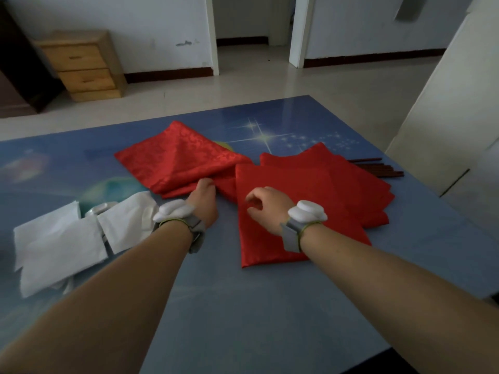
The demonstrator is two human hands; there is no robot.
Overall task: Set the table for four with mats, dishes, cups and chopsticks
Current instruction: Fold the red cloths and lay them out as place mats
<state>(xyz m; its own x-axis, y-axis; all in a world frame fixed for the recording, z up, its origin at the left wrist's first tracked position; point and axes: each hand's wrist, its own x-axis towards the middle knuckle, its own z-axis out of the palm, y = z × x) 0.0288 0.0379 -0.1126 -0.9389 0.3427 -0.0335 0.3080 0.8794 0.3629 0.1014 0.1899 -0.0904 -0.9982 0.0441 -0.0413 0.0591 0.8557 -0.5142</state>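
Note:
A stack of red cloth mats [310,190] lies fanned out on the blue table [243,306]. One patterned red mat [178,155] is pulled off to the left and lies rumpled, partly raised. My left hand [204,198] grips that mat's near corner. My right hand [266,209] hovers over the top mat of the stack with loosely curled fingers, holding nothing. Dark chopsticks [378,166] stick out from behind the stack at the right. White paper-wrapped items [62,244] lie at the left, with a pale dish edge [101,207] showing between them.
The table's right edge runs close to a white wall or door panel [445,103]. A wooden drawer unit [83,66] stands on the floor beyond the table. A doorway [251,31] opens at the back.

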